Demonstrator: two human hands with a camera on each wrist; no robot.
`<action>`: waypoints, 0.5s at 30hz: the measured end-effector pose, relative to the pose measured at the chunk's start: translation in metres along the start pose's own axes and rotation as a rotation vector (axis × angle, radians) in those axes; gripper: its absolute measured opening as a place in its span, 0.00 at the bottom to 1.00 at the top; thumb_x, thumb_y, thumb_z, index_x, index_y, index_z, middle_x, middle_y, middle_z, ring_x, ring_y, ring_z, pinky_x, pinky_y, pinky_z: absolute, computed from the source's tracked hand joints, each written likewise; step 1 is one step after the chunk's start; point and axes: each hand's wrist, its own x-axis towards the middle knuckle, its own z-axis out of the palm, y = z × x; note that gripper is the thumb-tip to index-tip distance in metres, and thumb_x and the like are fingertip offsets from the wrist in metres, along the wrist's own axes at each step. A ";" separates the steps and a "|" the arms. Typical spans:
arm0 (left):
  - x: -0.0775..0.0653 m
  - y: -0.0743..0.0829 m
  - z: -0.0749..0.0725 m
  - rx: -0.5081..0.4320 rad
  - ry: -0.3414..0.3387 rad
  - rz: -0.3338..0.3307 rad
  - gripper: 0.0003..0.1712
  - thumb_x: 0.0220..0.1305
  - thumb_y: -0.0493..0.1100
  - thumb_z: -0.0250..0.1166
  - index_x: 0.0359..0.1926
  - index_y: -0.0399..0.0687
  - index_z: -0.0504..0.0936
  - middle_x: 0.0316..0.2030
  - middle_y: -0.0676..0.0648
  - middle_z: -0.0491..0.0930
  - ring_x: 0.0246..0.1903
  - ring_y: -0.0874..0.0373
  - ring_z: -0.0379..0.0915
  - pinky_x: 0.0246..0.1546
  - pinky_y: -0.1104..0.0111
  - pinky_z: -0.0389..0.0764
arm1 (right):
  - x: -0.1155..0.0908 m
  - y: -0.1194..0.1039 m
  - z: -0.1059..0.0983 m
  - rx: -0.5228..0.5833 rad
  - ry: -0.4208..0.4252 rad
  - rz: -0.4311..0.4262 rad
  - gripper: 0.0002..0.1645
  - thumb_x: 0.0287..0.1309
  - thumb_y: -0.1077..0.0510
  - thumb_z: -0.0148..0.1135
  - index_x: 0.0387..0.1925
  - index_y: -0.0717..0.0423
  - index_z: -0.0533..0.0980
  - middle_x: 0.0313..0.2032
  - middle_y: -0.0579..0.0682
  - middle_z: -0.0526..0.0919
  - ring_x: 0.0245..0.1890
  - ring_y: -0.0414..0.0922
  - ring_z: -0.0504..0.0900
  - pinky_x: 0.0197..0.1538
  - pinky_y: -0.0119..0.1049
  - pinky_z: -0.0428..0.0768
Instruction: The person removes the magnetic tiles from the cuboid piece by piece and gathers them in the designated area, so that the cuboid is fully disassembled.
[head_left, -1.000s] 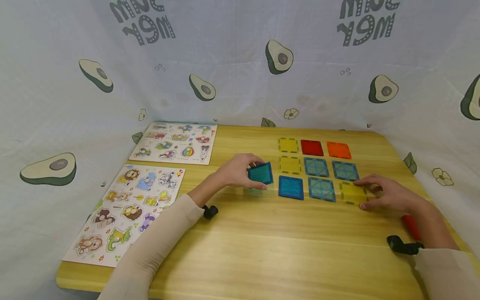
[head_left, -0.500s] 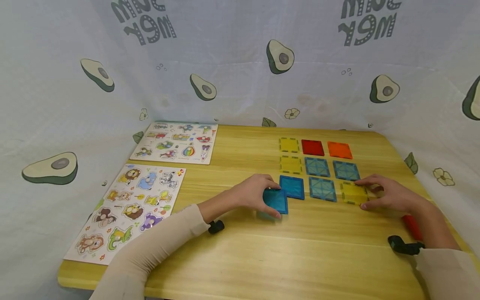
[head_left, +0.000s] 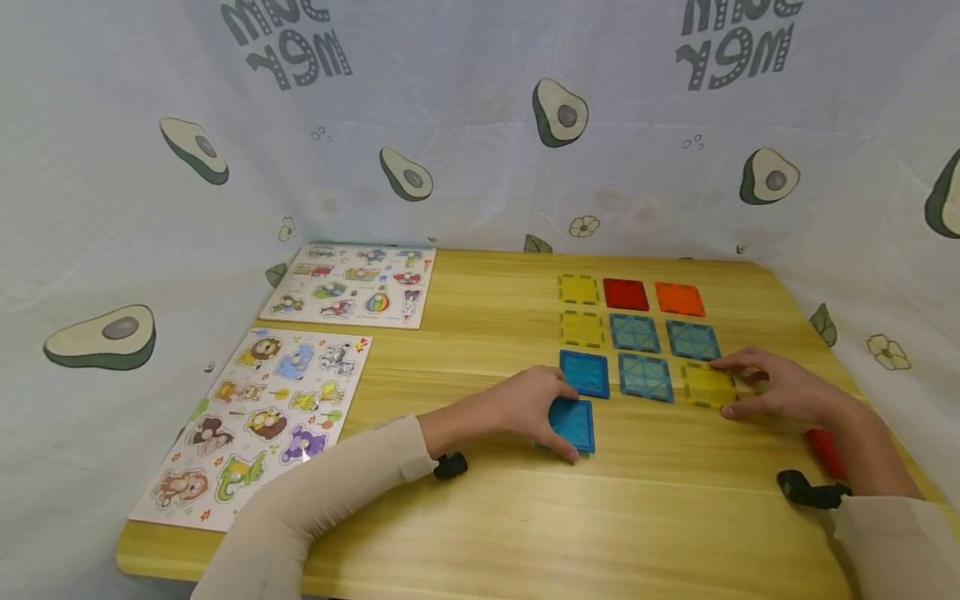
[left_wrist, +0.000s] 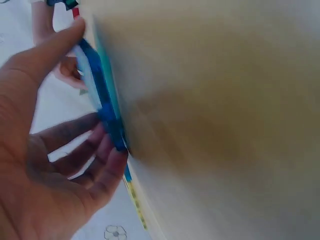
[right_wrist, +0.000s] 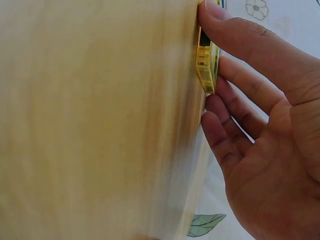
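My left hand (head_left: 528,404) holds a clear blue square magnetic tile (head_left: 576,427) by its edges, thumb at the near side and fingers at the far side. In the left wrist view that blue tile (left_wrist: 102,95) stands just off the wooden surface, with a teal reflection beside it. Right in front of it lies another blue tile (head_left: 585,373). At the right end of that row, my right hand (head_left: 783,389) grips a yellow tile (head_left: 705,386) lying flat. The right wrist view has the thumb and fingers at the yellow tile's (right_wrist: 207,67) edge.
Beyond lie flat tiles in rows: yellow (head_left: 579,289), red (head_left: 626,294), orange (head_left: 680,298) and several pale blue ones (head_left: 634,333). Two picture puzzle boards (head_left: 345,287) occupy the table's (head_left: 570,533) left. A red object (head_left: 825,454) sits partly behind the right forearm.
My left hand has carried the blue tile toward me and to the right, levelling it from a tilt, to just in front of the nearest row. The right hand stays at the yellow tile.
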 end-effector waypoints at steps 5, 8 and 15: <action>0.001 0.005 0.004 0.011 0.008 0.012 0.49 0.48 0.74 0.76 0.62 0.46 0.83 0.51 0.51 0.82 0.44 0.64 0.72 0.44 0.79 0.76 | -0.003 -0.001 0.000 0.009 0.007 -0.001 0.45 0.51 0.46 0.81 0.67 0.58 0.75 0.62 0.60 0.73 0.49 0.22 0.65 0.49 0.27 0.76; 0.000 0.004 0.004 0.003 0.010 -0.002 0.50 0.46 0.74 0.77 0.62 0.46 0.83 0.53 0.51 0.82 0.45 0.64 0.72 0.46 0.79 0.77 | -0.003 -0.001 0.000 0.011 0.010 0.000 0.45 0.51 0.46 0.81 0.67 0.58 0.75 0.62 0.60 0.73 0.48 0.21 0.65 0.48 0.26 0.76; -0.005 -0.001 0.001 -0.014 -0.032 -0.033 0.49 0.47 0.69 0.80 0.65 0.47 0.81 0.58 0.49 0.79 0.51 0.62 0.72 0.55 0.77 0.78 | -0.002 -0.001 0.001 0.009 0.011 0.003 0.45 0.51 0.46 0.81 0.67 0.57 0.75 0.62 0.60 0.73 0.48 0.23 0.66 0.48 0.26 0.76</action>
